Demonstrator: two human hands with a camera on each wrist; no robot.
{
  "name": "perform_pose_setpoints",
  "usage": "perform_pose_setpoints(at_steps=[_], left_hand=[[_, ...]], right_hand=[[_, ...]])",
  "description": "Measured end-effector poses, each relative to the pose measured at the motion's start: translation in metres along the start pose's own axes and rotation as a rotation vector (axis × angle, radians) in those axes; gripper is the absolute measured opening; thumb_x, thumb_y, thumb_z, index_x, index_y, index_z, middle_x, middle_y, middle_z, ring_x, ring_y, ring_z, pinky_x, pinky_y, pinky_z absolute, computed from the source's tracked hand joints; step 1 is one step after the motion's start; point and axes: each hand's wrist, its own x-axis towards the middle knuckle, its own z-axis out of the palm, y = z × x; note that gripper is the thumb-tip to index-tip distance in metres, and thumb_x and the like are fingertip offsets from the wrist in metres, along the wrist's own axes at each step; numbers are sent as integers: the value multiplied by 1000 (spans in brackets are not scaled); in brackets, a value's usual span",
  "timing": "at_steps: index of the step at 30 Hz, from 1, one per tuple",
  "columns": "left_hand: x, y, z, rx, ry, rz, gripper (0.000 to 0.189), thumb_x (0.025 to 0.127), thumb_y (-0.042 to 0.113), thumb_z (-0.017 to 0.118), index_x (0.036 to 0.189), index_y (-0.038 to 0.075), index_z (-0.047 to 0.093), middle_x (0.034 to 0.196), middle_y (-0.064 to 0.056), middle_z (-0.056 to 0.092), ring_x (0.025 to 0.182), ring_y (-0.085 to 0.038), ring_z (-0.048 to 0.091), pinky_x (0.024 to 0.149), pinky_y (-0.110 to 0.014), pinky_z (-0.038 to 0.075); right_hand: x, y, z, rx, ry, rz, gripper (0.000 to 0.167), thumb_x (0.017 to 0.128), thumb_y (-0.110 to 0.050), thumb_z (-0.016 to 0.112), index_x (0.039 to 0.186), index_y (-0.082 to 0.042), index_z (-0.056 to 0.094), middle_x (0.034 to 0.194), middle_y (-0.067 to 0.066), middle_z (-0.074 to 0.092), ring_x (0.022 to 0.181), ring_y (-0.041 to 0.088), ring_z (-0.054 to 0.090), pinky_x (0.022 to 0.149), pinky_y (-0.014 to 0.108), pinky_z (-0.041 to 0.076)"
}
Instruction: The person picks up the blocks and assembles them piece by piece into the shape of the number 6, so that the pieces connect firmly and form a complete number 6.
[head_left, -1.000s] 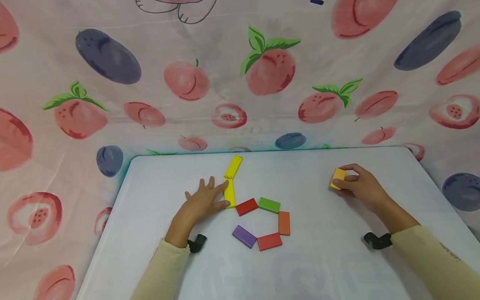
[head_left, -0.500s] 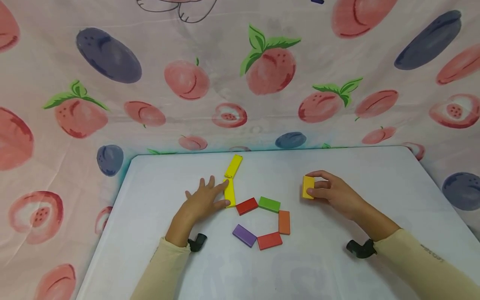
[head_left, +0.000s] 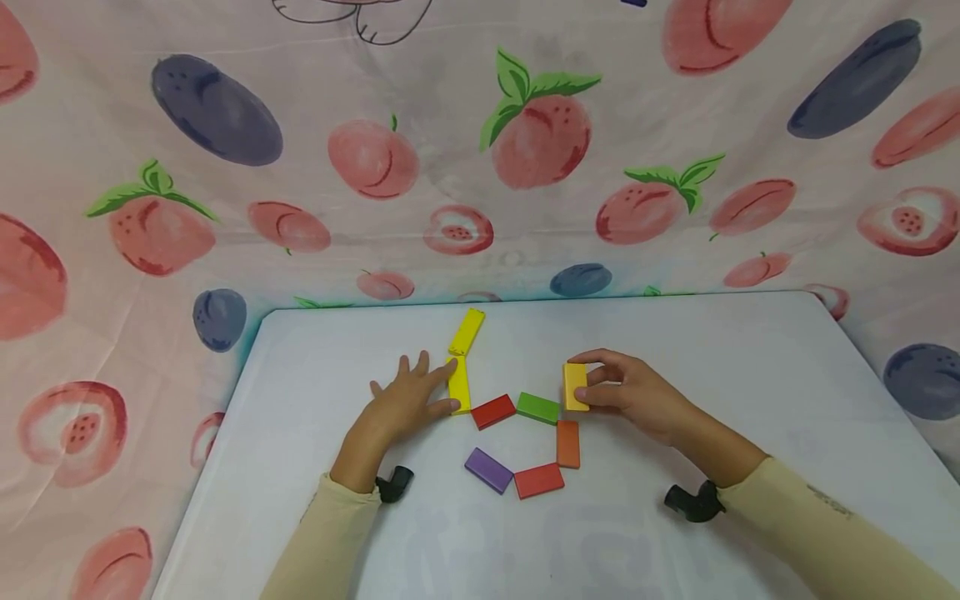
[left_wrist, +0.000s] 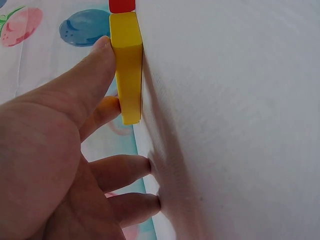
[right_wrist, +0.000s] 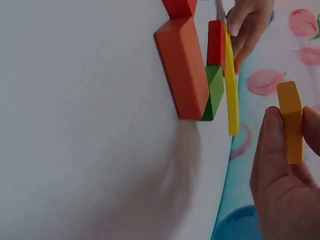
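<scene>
My right hand pinches a yellow-orange wooden block between thumb and fingers, just beyond the corner where the green block meets the orange block. The right wrist view shows this held block raised off the table. My left hand rests spread on the table, its thumb and index finger touching the near side of a long yellow block. A second yellow block lies end to end beyond it. From its near end a red block leads to the green one.
Another red block and a purple block continue the curve at the front, with a gap between purple and the first red. All lie on a white table. A fruit-print cloth hangs behind the table.
My right hand has carried the yellow-orange block leftward, from the right side of the table to beside the green block. The left hand and the laid blocks have stayed in place.
</scene>
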Motion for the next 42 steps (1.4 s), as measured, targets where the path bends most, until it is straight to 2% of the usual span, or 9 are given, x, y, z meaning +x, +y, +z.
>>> perform_pose_setpoints(at_steps=[6,15,20,28,35,42], left_hand=[[0,0,0,0,-2,-2,71,96,47,68,159,34,38,170,-19,20,156,-51,6,105,-89,7],[0,0,0,-6,-5,-7,71,96,48,67,158,34,37,170,-19,19,156,-50,5,105,-88,6],[0,0,0,-7,-9,-17,71,95,50,67,158,35,38,170,-18,19,156,-50,6,106,-87,6],[1,1,-1,-2,-13,-23,71,95,50,67,158,35,38,170,-18,19,156,-50,6,106,-87,6],[1,-1,-2,0,-15,-11,71,96,50,66,159,33,37,170,-19,18,156,-51,5,106,-88,7],[0,-1,-3,0,-9,9,70,97,50,65,159,33,37,170,-20,18,156,-51,6,105,-89,7]], right_hand=[[3,-7,17,22,-40,18,55,91,-22,78,141,-14,58,112,16,65,98,25,70,86,36,62],[10,-15,51,7,-40,22,51,88,-20,82,134,-17,61,109,13,71,92,23,74,86,40,62],[14,-21,73,-64,-4,21,46,86,-22,84,127,-21,63,104,6,73,87,19,73,82,35,62],[17,-24,99,-204,25,-54,42,84,-26,85,122,-30,68,96,-2,73,89,14,68,79,31,58],[21,-30,112,-252,11,-135,43,83,-25,86,122,-25,68,91,-6,75,84,10,70,77,30,56],[29,-33,122,-307,2,-179,44,84,-24,86,125,-22,69,88,-7,76,77,6,70,74,27,56]])
